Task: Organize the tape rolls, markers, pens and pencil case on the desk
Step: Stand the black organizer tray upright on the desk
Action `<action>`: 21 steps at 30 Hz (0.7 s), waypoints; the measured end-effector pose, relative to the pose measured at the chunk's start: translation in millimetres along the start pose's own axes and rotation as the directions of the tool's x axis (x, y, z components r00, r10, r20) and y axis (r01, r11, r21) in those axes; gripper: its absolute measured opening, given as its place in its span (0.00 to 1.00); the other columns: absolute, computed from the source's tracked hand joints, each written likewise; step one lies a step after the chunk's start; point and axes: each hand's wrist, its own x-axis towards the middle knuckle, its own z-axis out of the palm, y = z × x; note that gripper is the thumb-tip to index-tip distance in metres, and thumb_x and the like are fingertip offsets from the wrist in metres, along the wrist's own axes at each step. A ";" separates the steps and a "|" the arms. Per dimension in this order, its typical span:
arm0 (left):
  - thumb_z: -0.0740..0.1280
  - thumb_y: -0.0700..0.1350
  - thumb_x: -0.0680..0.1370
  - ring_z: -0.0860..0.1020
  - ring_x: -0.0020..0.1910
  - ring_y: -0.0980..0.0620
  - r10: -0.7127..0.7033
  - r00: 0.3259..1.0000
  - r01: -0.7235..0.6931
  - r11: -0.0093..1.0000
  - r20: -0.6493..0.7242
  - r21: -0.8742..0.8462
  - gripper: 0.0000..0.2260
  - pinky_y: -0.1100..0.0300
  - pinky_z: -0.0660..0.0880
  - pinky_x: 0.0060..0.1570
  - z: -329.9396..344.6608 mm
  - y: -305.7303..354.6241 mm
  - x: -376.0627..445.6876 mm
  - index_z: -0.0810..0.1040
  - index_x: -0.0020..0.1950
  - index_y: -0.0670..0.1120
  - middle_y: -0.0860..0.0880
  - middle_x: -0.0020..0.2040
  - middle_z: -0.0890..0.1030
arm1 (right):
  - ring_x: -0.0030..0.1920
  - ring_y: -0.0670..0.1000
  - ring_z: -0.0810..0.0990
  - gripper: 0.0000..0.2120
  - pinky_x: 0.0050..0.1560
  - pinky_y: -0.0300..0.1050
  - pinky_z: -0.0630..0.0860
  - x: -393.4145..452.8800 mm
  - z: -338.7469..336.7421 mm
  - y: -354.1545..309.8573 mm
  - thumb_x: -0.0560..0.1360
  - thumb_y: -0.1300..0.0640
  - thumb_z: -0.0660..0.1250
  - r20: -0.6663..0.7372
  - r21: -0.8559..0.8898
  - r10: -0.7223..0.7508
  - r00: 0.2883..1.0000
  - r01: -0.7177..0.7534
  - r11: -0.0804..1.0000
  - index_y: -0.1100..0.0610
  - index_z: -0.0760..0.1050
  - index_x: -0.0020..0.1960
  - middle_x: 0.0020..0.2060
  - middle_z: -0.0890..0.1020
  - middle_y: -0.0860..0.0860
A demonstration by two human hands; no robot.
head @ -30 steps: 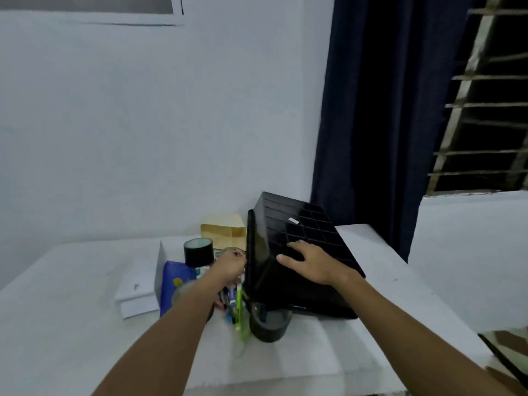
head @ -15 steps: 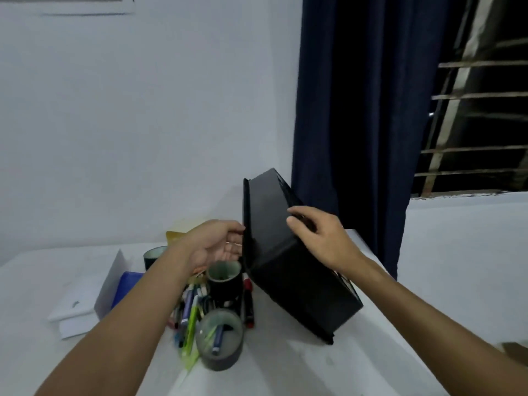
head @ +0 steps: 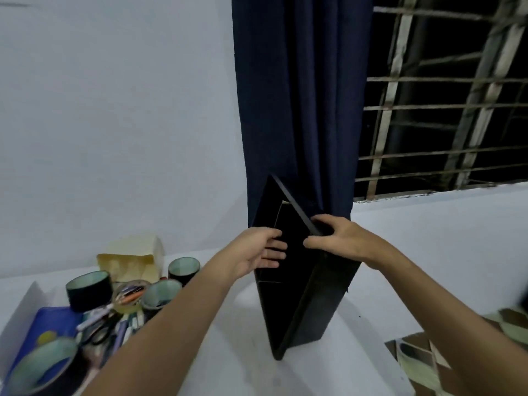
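- Black organizer tray: stands on end near the surface's right edge.
- Right hand: fingers curled over the tray's upper rim, gripping it.
- Left hand: straight fingers pressed flat against the tray's inner face.
- Tape rolls, pens and markers: clustered at the left edge, well apart from the tray.

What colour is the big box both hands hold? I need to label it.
Black, with dark inner dividers; box shows best in the head view.
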 end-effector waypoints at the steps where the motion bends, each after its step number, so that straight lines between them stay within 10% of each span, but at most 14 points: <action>1: 0.60 0.46 0.81 0.81 0.46 0.48 -0.010 0.998 0.011 1.000 -0.061 0.024 0.11 0.56 0.79 0.41 0.2 -8.7 4.1 0.73 0.62 0.45 0.44 0.51 0.81 | 0.65 0.50 0.71 0.34 0.63 0.42 0.68 0.4 -3.1 5.8 0.68 0.42 0.69 -0.004 0.015 0.002 1.000 -0.002 1.000 0.46 0.66 0.72 0.68 0.71 0.49; 5: 0.60 0.43 0.76 0.74 0.40 0.47 0.058 0.954 0.048 0.939 -0.293 0.341 0.04 0.58 0.70 0.39 -14.6 -46.4 18.3 0.73 0.47 0.45 0.44 0.43 0.75 | 0.60 0.51 0.74 0.29 0.63 0.48 0.71 3.3 -16.5 31.8 0.64 0.45 0.66 -0.068 0.120 0.044 0.997 -0.035 0.992 0.44 0.72 0.65 0.61 0.76 0.48; 8: 0.60 0.48 0.78 0.75 0.56 0.44 0.061 0.936 0.154 0.816 -0.348 0.557 0.17 0.58 0.70 0.47 -27.0 -72.8 18.8 0.68 0.65 0.42 0.41 0.61 0.74 | 0.53 0.50 0.77 0.22 0.56 0.47 0.72 4.0 -21.3 58.3 0.62 0.46 0.65 -0.043 0.271 0.073 0.996 -0.059 0.961 0.44 0.77 0.56 0.53 0.80 0.47; 21: 0.53 0.40 0.79 0.78 0.50 0.39 0.304 0.860 0.118 0.663 -0.409 0.740 0.11 0.55 0.70 0.44 -43.4 -119.0 16.1 0.65 0.60 0.43 0.38 0.53 0.79 | 0.40 0.55 0.71 0.14 0.35 0.44 0.68 9.8 63.2 166.8 0.69 0.62 0.59 -0.012 0.702 0.228 0.974 -0.154 0.695 0.65 0.76 0.51 0.37 0.72 0.56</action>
